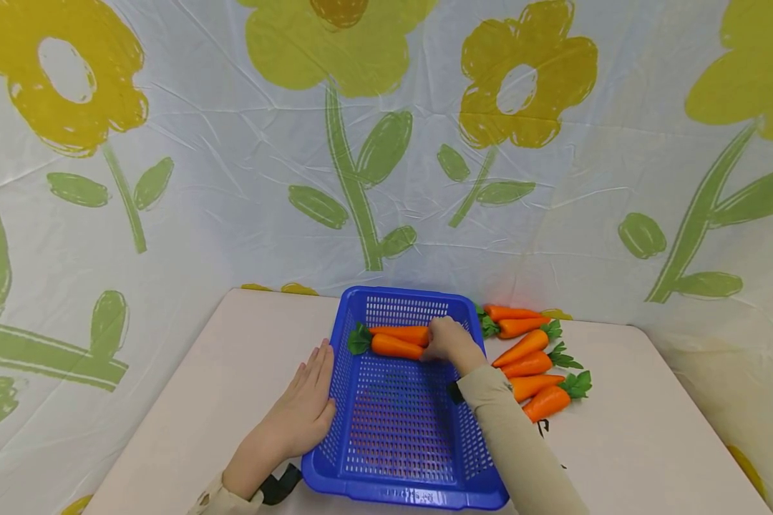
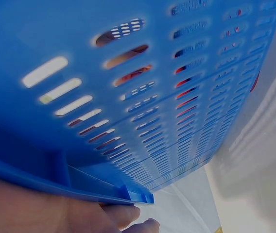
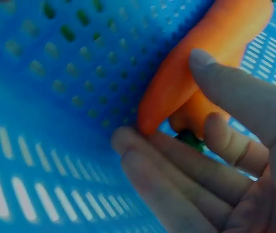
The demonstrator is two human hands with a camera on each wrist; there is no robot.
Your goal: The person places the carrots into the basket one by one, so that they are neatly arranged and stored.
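Two orange carrots, an upper one (image 1: 399,333) and a lower one (image 1: 396,347), lie side by side at the far end inside a blue perforated basket (image 1: 402,498), leafy ends left. My right hand (image 1: 449,342) is at their tips; in the right wrist view the thumb of that hand (image 3: 235,179) presses on a carrot (image 3: 186,63) with fingers curled under its tip. Straight-fingered, my left hand (image 1: 303,408) rests against the basket's outer left side. In the left wrist view, part of that hand (image 2: 65,216) shows under the rim of the basket (image 2: 79,24).
Several more carrots (image 1: 530,363) with green leaves lie on the pale table (image 1: 625,429), right of the basket, some partly hidden by my right sleeve (image 1: 522,443). Behind the table hangs a white cloth (image 1: 245,222) with yellow flowers.
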